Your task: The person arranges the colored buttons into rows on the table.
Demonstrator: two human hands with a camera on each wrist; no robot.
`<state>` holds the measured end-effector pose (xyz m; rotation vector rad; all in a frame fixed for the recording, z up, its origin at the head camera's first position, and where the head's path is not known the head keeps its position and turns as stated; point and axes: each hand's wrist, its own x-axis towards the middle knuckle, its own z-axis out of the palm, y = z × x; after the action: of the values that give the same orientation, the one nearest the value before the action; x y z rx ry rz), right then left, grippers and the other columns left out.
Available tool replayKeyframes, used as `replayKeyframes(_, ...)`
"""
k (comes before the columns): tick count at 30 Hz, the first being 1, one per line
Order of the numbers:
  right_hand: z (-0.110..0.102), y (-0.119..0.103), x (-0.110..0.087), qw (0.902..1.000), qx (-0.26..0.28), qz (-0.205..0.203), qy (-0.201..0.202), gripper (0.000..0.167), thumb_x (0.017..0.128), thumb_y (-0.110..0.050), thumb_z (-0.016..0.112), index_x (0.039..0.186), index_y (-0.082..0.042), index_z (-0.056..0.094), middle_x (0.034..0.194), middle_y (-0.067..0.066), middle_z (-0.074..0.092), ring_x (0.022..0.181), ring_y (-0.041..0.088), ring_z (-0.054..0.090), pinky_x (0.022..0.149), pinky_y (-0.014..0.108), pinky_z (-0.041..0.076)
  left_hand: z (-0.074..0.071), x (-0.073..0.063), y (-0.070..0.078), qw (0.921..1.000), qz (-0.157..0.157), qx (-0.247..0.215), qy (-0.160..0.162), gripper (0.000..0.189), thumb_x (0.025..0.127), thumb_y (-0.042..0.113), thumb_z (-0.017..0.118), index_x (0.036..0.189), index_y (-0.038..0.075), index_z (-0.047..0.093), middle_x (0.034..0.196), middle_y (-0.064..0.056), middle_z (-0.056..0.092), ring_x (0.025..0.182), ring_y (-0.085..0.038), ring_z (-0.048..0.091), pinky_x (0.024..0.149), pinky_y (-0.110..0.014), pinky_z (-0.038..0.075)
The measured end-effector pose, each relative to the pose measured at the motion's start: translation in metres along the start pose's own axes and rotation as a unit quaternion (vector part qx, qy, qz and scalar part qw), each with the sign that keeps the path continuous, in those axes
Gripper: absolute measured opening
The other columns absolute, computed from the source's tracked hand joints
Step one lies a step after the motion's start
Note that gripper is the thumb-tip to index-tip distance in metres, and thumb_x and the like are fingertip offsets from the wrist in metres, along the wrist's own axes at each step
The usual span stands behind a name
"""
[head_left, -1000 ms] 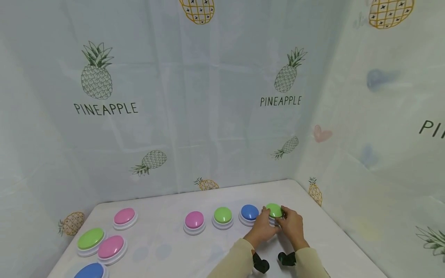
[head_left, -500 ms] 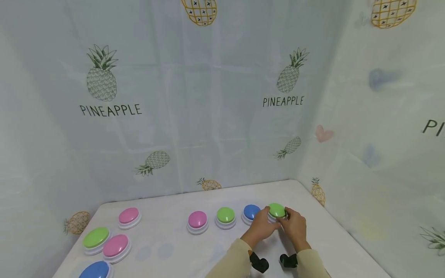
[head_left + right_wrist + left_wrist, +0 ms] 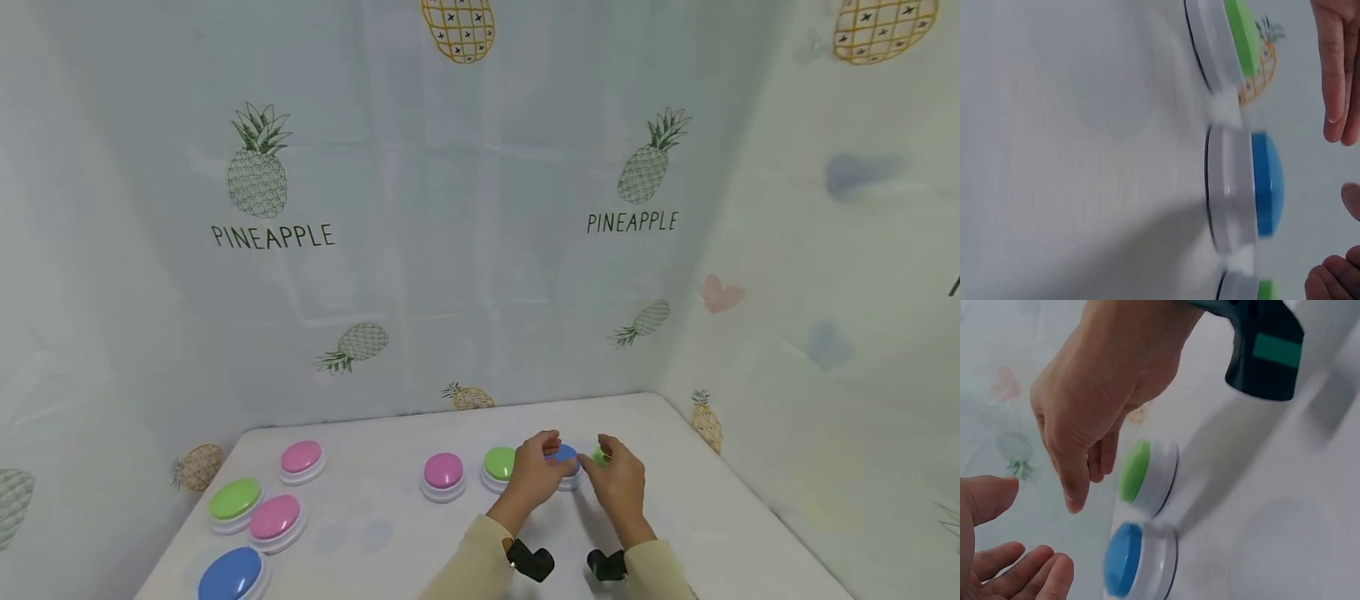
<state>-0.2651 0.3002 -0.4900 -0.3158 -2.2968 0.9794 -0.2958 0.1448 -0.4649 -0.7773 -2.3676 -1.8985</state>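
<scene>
My left hand (image 3: 532,472) hovers at the left of the blue push button (image 3: 1268,184), its fingers spread and lightly bent around nothing. On the other side, my right hand (image 3: 619,485) hangs raised with thumb and fingers apart, partly covering the rightmost green button (image 3: 1136,472) in the head view. Both thumbs point inward over the blue button, and the wrist views show a gap between the hands and the domes. Left of the blue one stand another green button (image 3: 499,462) and a pink button (image 3: 443,472) in the same row. Each has a white round base.
At the table's left side stand a pink button (image 3: 302,457), a green button (image 3: 234,498), a second pink button (image 3: 274,518) and a blue button (image 3: 231,575). The white table (image 3: 390,500) meets a pineapple-printed curtain (image 3: 450,250) behind and at the right.
Both hands have let go of the rightmost green button and moved left and up, over the blue one. The head view has turned slightly, so the scene sits farther right.
</scene>
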Motion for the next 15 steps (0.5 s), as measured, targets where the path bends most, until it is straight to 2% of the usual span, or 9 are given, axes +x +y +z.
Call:
replayKeyframes(4, 0.015, -0.021, -0.009, 0.9983, 0.002, -0.034, -0.047, 0.053, 0.090, -0.015, 0.084, 0.131, 0.013, 0.063, 0.127, 0.032, 0.068, 0.115, 0.048, 0.067, 0.099, 0.060, 0.056, -0.027, -0.006, -0.005, 0.9996, -0.008, -0.002, 0.029, 0.052, 0.092, 0.007, 0.080, 0.137, -0.009, 0.060, 0.126, -0.019, 0.069, 0.120, -0.038, 0.066, 0.097, -0.037, 0.060)
replayKeyframes(10, 0.040, -0.047, -0.026, 0.9903, 0.027, -0.098, -0.095, 0.051, 0.086, -0.017, 0.087, 0.124, 0.011, 0.068, 0.121, 0.027, 0.072, 0.110, 0.044, 0.071, 0.096, 0.057, 0.059, -0.068, -0.020, -0.009, 0.9974, -0.027, 0.039, 0.054, 0.051, 0.093, 0.011, 0.080, 0.136, -0.010, 0.061, 0.125, -0.021, 0.070, 0.118, -0.037, 0.066, 0.097, -0.042, 0.060)
replayKeyframes(15, 0.058, -0.071, -0.039, 0.9822, 0.061, -0.115, -0.135, 0.053, 0.085, -0.021, 0.089, 0.126, 0.007, 0.069, 0.123, 0.023, 0.072, 0.111, 0.042, 0.071, 0.095, 0.055, 0.060, -0.102, -0.039, -0.006, 0.9949, -0.020, 0.076, 0.063, 0.043, 0.093, 0.009, 0.080, 0.129, -0.010, 0.066, 0.118, -0.021, 0.072, 0.112, -0.037, 0.068, 0.094, -0.046, 0.061)
